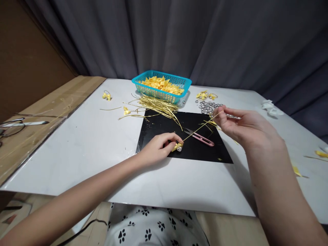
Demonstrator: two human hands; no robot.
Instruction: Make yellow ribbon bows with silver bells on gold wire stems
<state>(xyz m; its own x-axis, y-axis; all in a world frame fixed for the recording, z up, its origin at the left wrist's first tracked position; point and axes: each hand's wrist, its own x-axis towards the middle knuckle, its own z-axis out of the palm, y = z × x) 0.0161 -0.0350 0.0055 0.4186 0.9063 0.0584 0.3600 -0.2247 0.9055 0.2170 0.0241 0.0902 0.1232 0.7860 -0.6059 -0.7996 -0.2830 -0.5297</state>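
Observation:
My left hand rests at the near edge of a black mat, its fingers closed on a small yellow ribbon bow with a silver bell on it. A thin gold tie runs taut from the bow up to the right. Its far end is pinched in my right hand, which is raised above the mat's right side. A slim silver tool or stick also shows at my right hand; how it is held is unclear. Below the tie lie pink-handled thread snips.
A blue basket of yellow bows stands at the back, with a bundle of gold ties before it. Silver bells lie back right. Finished-looking bows sit left; white crumpled tissue lies right. Glasses rest on cardboard.

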